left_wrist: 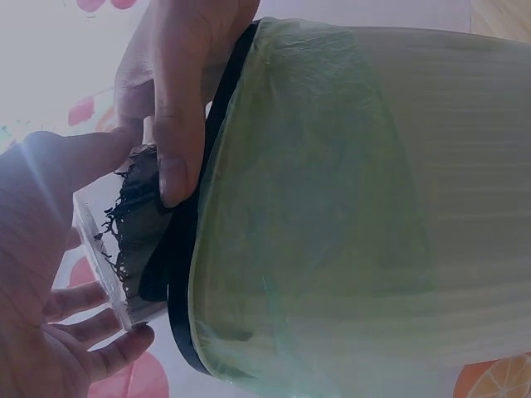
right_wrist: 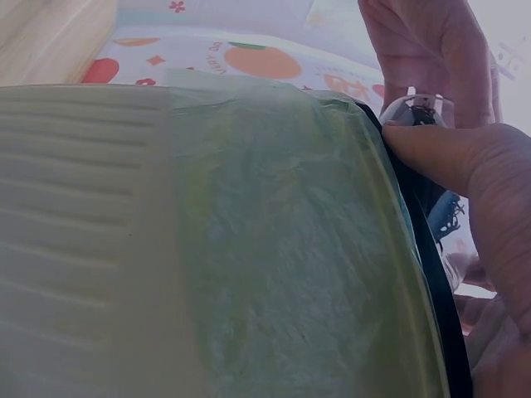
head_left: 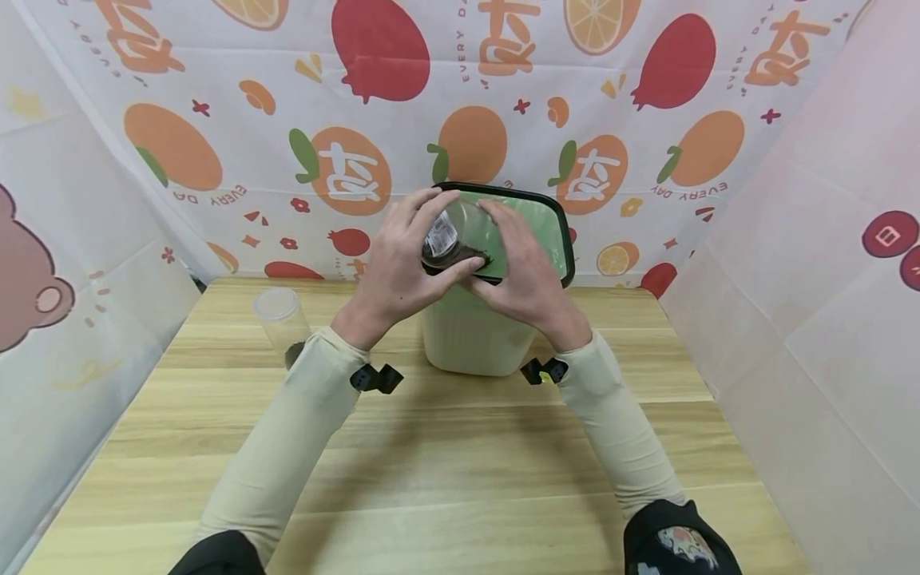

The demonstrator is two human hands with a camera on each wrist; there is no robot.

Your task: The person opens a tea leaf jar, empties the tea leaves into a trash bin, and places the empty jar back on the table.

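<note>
Both hands are at a clear plastic jar with a white label, tilted over the mouth of a trash bin. Dark shreds resembling tea leaves lie along the jar's lower side. My left hand grips the jar from the left, thumb along its lower side and fingers over the top. From the right, my right hand holds the jar's other end between curved fingers and thumb. A green bag lines the bin and folds over its outside under the black rim. The jar's far side is hidden.
A second clear jar with a pale lid and dark matter at its bottom stands left on the wooden table, partly behind the left forearm. A fruit-print cloth hangs close behind the bin, and pale cloths hang at both sides.
</note>
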